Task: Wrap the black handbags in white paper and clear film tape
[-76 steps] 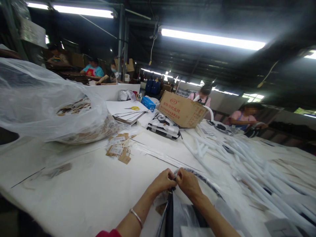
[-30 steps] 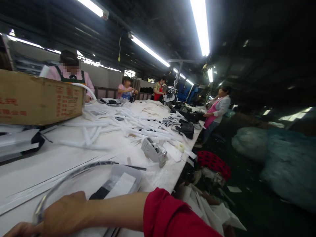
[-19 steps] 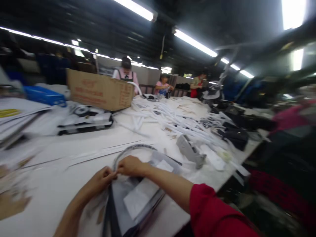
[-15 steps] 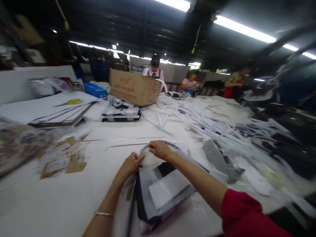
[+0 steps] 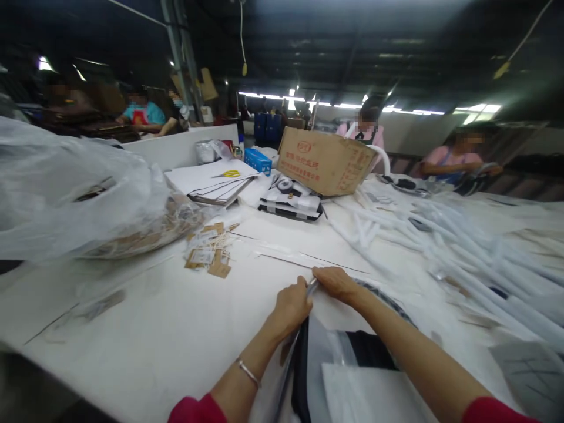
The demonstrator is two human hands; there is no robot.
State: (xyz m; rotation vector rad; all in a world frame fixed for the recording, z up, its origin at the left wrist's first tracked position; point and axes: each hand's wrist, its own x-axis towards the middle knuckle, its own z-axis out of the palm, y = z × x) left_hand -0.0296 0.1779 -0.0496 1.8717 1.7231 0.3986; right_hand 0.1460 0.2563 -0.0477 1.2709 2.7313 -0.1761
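A black bag [image 5: 371, 349] with pale wrapping and a white sheet on it lies in front of me, partly cut off by the lower edge. Its film-wrapped handle [image 5: 383, 296] arcs up from the far side and passes behind my right forearm. My left hand [image 5: 291, 306], with a bangle on the wrist, is closed on the near part of the handle. Just beyond it, the fingers of my right hand [image 5: 337, 283] pinch the same handle close to its top. The fingertips of both hands are only partly visible.
Paper tags [image 5: 209, 252] lie left of the hands, near a large plastic bag [image 5: 88, 194]. Yellow scissors [image 5: 231, 174] rest on white sheets. A cardboard box [image 5: 324, 161] and another wrapped bag [image 5: 291, 202] stand behind. Long white-wrapped strips [image 5: 476, 264] cover the right. Co-workers sit beyond.
The view has swung left and nearer, so things appear farther right. My hands have come closer together on the handle, both still gripping it.
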